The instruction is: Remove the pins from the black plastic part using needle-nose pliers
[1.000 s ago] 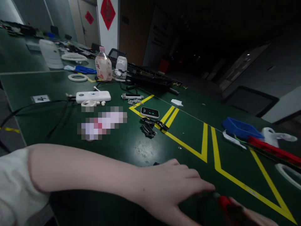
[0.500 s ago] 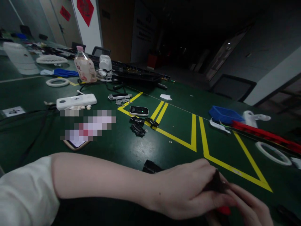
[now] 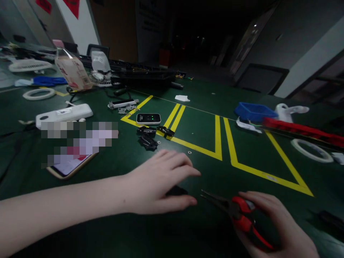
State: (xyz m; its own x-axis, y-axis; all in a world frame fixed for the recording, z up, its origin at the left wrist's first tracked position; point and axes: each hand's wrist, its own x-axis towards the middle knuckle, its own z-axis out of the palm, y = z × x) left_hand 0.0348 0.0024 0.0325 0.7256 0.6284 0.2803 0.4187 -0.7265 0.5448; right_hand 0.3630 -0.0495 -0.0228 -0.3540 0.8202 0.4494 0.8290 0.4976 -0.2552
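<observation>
My left hand (image 3: 161, 182) reaches across the table's near side, its thumb and fingers apart with nothing visible between them. Under its palm, a dark piece (image 3: 177, 190) shows only in part. At the lower right, my right hand (image 3: 279, 225) is wrapped around red-handled needle-nose pliers (image 3: 238, 211). Their thin jaws point left toward the left hand's fingertips, slightly parted. Beyond the left hand lie several black parts (image 3: 147, 141) beside a small black-and-white device (image 3: 148, 118) with a green light. A tiny ring (image 3: 189, 152) rests to their right.
A phone (image 3: 72, 161), partly blurred out, lies left, near a white power strip-like device (image 3: 64, 115). A bottle (image 3: 72, 68) stands behind. To the right are a blue tray (image 3: 255, 111), a red strip (image 3: 303, 130) and a white tape roll (image 3: 311, 150). Yellow tape (image 3: 199, 147) marks the green table.
My hands have come apart: the left has moved left and opened, while the pliers in my right hand have come into plain sight. The view has shifted to the right.
</observation>
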